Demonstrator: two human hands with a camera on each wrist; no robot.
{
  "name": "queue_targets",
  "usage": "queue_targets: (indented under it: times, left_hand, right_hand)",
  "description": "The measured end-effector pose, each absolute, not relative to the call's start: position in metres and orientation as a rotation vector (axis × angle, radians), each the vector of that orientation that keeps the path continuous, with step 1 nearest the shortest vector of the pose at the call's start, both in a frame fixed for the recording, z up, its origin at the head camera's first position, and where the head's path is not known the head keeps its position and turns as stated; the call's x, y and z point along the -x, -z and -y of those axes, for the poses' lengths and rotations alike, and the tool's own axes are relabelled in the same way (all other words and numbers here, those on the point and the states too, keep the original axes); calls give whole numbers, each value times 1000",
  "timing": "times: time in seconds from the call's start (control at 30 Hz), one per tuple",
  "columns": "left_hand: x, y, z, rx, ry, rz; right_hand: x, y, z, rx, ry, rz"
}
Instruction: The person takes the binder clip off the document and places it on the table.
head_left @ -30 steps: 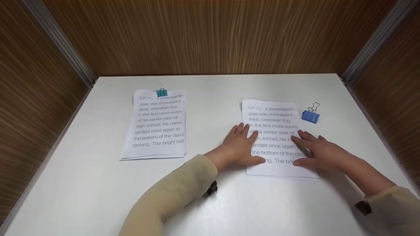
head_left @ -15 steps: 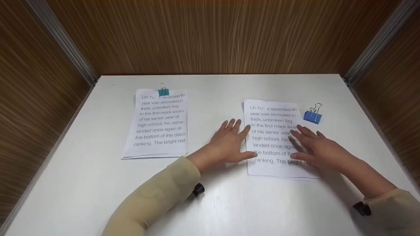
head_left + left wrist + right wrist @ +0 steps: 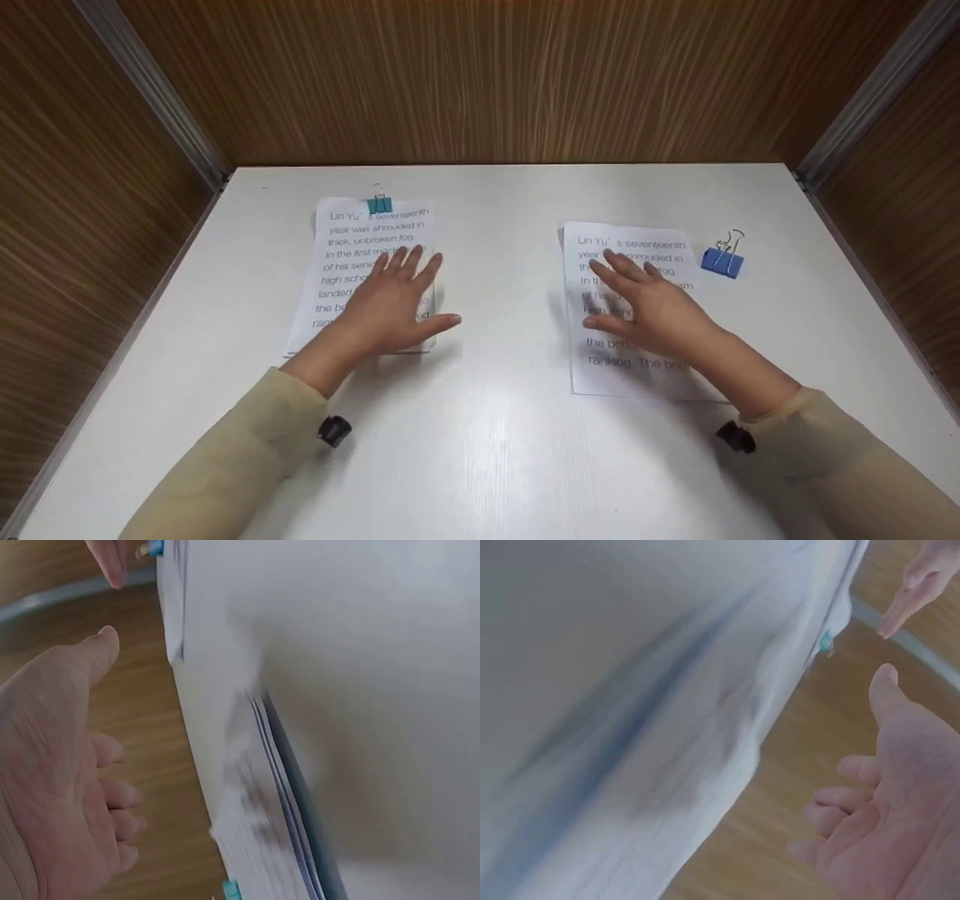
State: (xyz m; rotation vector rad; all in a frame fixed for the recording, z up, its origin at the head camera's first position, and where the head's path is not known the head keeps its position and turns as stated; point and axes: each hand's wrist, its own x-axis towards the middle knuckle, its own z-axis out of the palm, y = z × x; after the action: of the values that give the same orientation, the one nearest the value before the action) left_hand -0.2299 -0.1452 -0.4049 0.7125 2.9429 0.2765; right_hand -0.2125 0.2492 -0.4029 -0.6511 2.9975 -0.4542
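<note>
Paper stacks (image 3: 356,240) (image 3: 626,375); 2 hands (image 3: 386,307) (image 3: 664,307) hover above

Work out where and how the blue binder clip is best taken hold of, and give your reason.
Probably pinch the blue binder clip by its two wire handles, from above with the right grip, the nearer one. The handles stick out as slim loops on the far side, offering an easy hold; the paper stack close on the left makes that side tighter.

Left hand (image 3: 386,309) is hiding lines on the teal-clipped printout (image 3: 346,259); right hand (image 3: 666,309) is blocking words on the other printout (image 3: 624,369).
</note>
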Motion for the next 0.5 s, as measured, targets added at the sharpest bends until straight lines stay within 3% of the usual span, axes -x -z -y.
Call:
queue_targets:
  times: [0.5]
  left_hand:
    - [220,416,250,-521,-191,-3012]
  right_hand:
    - [237,395,-132,900,498,-2990]
